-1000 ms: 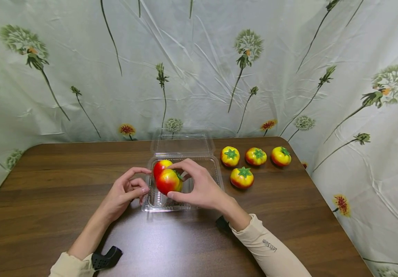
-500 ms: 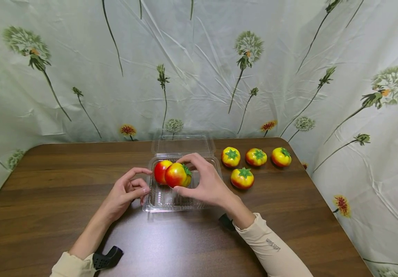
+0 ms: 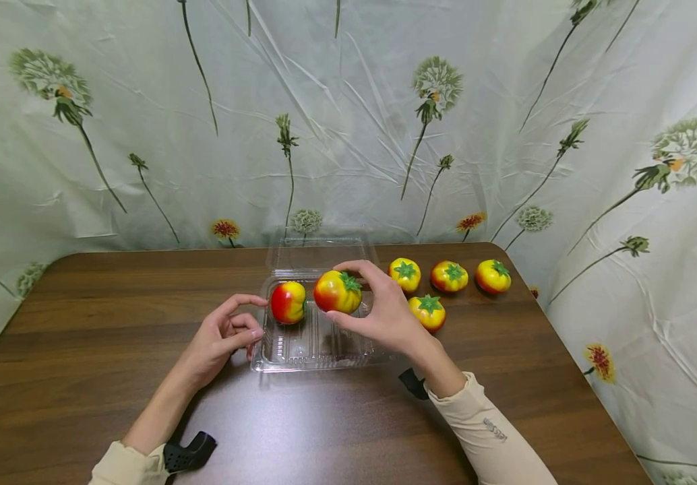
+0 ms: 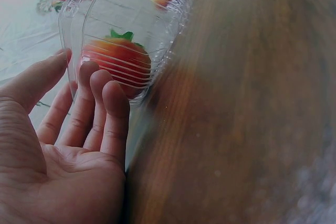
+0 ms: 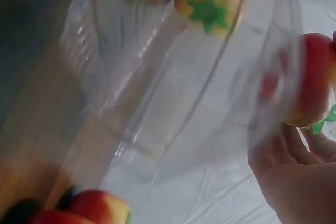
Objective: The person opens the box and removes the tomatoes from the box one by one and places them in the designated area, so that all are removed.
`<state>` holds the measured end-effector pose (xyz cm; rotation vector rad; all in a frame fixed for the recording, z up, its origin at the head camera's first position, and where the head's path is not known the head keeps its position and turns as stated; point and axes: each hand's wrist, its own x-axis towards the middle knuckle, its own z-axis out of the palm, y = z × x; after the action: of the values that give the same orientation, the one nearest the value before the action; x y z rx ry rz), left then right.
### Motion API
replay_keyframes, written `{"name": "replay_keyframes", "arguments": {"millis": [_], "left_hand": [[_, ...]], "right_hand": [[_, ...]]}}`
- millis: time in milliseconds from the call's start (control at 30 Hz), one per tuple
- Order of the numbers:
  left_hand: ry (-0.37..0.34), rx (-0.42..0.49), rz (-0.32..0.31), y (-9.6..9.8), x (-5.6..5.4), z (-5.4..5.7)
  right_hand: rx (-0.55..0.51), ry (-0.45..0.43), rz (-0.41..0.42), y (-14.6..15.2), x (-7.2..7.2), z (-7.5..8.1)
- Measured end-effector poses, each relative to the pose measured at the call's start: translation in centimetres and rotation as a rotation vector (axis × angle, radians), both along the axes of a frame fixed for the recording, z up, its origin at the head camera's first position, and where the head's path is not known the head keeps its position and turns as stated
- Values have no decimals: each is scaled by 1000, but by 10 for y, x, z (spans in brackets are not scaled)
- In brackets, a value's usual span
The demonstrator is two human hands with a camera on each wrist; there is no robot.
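Holding the left hand (image 3: 218, 340) beside the left wall of the clear box (image 3: 300, 367), with fingers relaxed, apart from the thumb (touch unclear). Right of the boxed fruit (image 3: 288, 302), pinching the held fruit (image 3: 335, 292) above the box in the fingers of the right hand (image 3: 391, 313), with leafy end rightward, toward the palm.
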<state>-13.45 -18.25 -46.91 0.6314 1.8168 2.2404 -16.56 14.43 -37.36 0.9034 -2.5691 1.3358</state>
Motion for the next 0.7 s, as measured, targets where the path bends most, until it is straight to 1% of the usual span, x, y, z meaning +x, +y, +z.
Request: {"name": "replay_keyframes", "arguments": {"millis": [200,400,600,700], "left_hand": [[2,-18,11,1,0,1],[16,-1,9,1,0,0],[14,-3,11,1,0,0],[8,-6,12,1,0,0]], "right_hand": [[9,2,-70,24,-2,-1],[6,35,-166,53,-4,-2],[15,17,-248,81,-4,-4],[31,23,-293,95,-4,-3]]}}
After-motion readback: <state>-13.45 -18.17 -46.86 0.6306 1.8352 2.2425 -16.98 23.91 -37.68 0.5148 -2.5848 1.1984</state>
